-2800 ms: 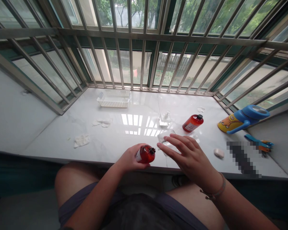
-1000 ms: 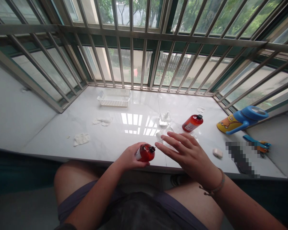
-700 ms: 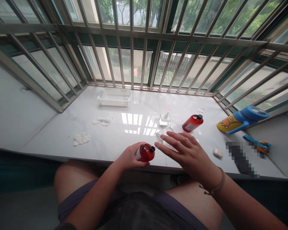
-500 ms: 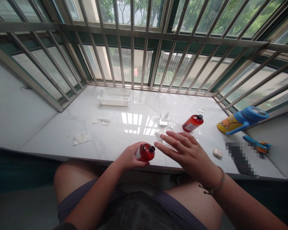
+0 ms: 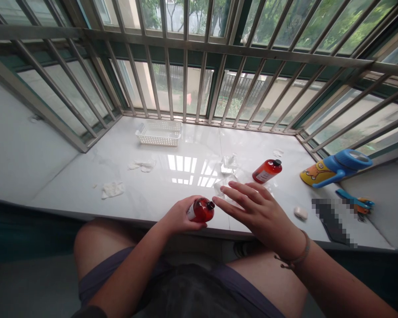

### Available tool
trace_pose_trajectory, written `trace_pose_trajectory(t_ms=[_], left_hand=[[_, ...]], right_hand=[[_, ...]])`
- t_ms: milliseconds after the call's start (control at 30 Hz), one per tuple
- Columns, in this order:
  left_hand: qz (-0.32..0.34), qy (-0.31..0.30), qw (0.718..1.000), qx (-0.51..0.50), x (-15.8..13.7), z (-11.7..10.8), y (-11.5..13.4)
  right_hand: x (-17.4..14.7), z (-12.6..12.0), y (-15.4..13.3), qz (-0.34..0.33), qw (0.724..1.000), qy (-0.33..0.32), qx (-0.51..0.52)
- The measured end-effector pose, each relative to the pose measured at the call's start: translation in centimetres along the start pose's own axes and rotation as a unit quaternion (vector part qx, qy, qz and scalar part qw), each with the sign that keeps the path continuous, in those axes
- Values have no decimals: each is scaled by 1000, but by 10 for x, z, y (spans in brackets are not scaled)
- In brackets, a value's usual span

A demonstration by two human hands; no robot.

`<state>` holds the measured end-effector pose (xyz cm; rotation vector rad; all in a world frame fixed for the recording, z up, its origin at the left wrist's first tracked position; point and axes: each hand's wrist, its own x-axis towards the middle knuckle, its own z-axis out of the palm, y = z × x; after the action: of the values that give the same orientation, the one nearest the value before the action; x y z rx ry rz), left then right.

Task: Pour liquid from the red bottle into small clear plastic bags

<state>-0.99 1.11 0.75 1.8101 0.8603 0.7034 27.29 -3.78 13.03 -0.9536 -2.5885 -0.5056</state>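
My left hand point(image 5: 181, 216) is wrapped round a red bottle point(image 5: 204, 213) with a pale label, tilted so its dark, uncapped neck points right. Just right of that neck, my right hand point(image 5: 255, 205) is stretched out with its fingers apart and nothing visible in it; the palm side is hidden. A second red bottle point(image 5: 266, 171) with a black cap leans or lies beyond the right hand; which of the two I cannot tell. Behind the right fingers are clear plastic pieces point(image 5: 230, 180), partly covered, and a small clear pump bottle point(image 5: 230, 161).
A white perforated basket point(image 5: 159, 134) stands at the back left. Crumpled tissues point(image 5: 112, 190) lie on the left of the white ledge point(image 5: 172, 198). To the right are a blue and yellow water bottle point(image 5: 331, 167), a small white case point(image 5: 300, 213) and a blurred-out dark object point(image 5: 333, 221). Metal bars line the windows.
Both hands and the held bottle stay practically where they were. The view has shifted very slightly.
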Motion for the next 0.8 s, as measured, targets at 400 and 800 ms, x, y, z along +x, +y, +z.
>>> trace_pose_trajectory(t_ms=[400, 800], left_hand=[[-1, 5, 1000, -8, -1, -1, -1], [6, 15, 1000, -25, -2, 1, -2]], right_hand=[[1, 7, -3, 3, 1000, -3, 18], [-16, 45, -16, 169, 965, 69, 188]])
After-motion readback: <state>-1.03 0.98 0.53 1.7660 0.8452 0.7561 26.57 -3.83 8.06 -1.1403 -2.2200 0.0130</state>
